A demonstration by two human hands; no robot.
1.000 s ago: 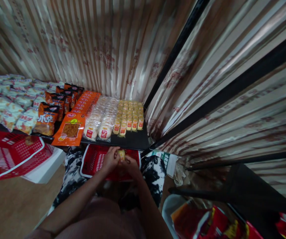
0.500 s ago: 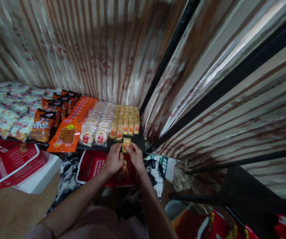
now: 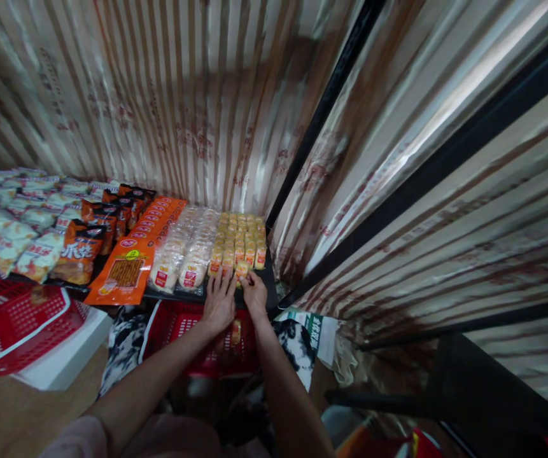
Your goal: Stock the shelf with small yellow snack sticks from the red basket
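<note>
My right hand point(image 3: 255, 297) pinches a small yellow wrapped snack packet point(image 3: 242, 271) at the front of the yellow packet rows point(image 3: 240, 236) on the black shelf point(image 3: 270, 275). My left hand point(image 3: 219, 304) lies just left of it, fingers stretched out and touching the front of the left rows. To the left, clear-wrapped round white packets point(image 3: 191, 273) stand in two rows. Beneath my hands sits a red basket point(image 3: 178, 323) with a yellow packet point(image 3: 236, 331) inside; my forearms hide part of it.
Orange flat snack bags point(image 3: 123, 270), orange-and-black bags point(image 3: 77, 251) and white bags point(image 3: 39, 254) fill the shelf's left. Another red basket point(image 3: 16, 324) rests over a white box point(image 3: 58, 359). A striped sheet wall point(image 3: 192, 95) and dark metal bars point(image 3: 326, 102) border the shelf.
Both hands have moved forward, bringing the yellow packet from the shelf's front edge up against the rows. The left fingers have stretched out onto the rows. The view has tilted slightly upward.
</note>
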